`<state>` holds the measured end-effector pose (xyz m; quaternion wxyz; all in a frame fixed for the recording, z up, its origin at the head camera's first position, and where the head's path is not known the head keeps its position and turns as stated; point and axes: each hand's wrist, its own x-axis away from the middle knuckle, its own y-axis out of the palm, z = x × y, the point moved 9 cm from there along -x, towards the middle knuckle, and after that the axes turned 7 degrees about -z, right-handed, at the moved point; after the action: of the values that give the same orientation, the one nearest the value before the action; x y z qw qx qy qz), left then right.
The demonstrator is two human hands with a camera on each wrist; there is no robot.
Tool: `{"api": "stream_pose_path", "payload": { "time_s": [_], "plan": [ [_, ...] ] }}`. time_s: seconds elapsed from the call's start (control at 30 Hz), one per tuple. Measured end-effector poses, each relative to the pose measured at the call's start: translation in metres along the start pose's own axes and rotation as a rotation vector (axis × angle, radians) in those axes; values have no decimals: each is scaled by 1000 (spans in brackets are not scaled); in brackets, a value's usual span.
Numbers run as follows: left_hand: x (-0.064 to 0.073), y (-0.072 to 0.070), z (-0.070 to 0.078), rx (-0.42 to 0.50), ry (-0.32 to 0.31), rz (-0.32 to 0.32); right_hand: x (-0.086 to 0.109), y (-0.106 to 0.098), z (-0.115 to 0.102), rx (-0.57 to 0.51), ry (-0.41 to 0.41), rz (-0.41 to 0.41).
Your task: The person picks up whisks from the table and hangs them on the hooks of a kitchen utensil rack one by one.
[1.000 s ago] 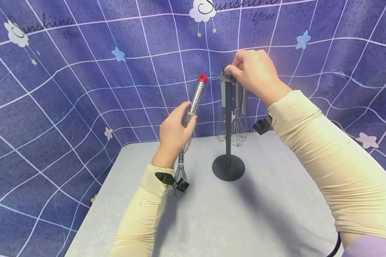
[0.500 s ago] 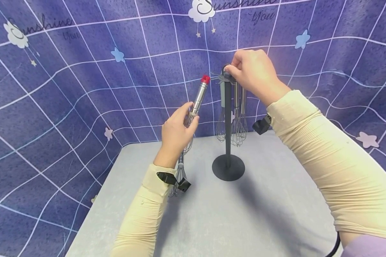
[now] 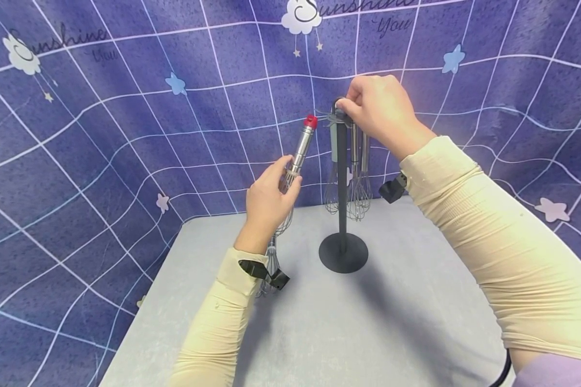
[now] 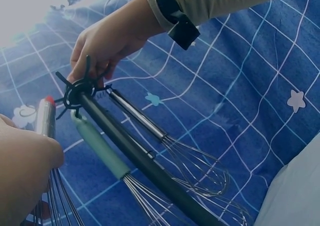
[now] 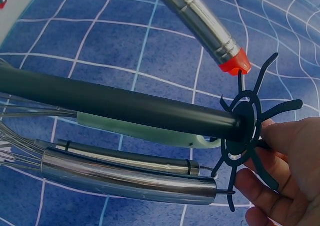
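Note:
My left hand point(image 3: 267, 204) grips a whisk point(image 3: 301, 153) with a steel handle and red end cap, held tilted at the base of its handle. In the right wrist view the cap point(image 5: 235, 61) overlaps a hook of the stand's ring. My right hand point(image 3: 384, 110) pinches the dark hook ring point(image 5: 241, 128) atop the black stand point(image 3: 342, 193). From that ring hang a whisk with a green handle point(image 4: 102, 147) and two steel ones, the nearer a thick-handled whisk point(image 5: 130, 178). Their wire loops point down.
Another whisk point(image 3: 272, 259) lies on the pale grey table point(image 3: 310, 322), partly behind the left wrist's camera. The stand's round base point(image 3: 343, 260) rests toward the table's back. A blue patterned curtain point(image 3: 126, 134) rises behind and at the sides.
My left hand has shifted slightly right, bringing the red-capped whisk nearer the stand's top. The right hand keeps its hold on the ring, and the stand has stayed in place.

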<state>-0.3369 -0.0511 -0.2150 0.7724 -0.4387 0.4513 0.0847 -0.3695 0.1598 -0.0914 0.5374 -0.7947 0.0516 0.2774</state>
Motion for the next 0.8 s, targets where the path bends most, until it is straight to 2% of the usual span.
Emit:
{"api": "stream_pose_path", "payload": {
  "time_s": [0.37, 0.8],
  "plan": [
    [1, 14, -4, 33, -59, -42, 0, 2, 0, 3, 2, -12],
    [-1, 31, -6, 128, -120, -87, 0, 1, 2, 8, 5, -3]
  ]
}}
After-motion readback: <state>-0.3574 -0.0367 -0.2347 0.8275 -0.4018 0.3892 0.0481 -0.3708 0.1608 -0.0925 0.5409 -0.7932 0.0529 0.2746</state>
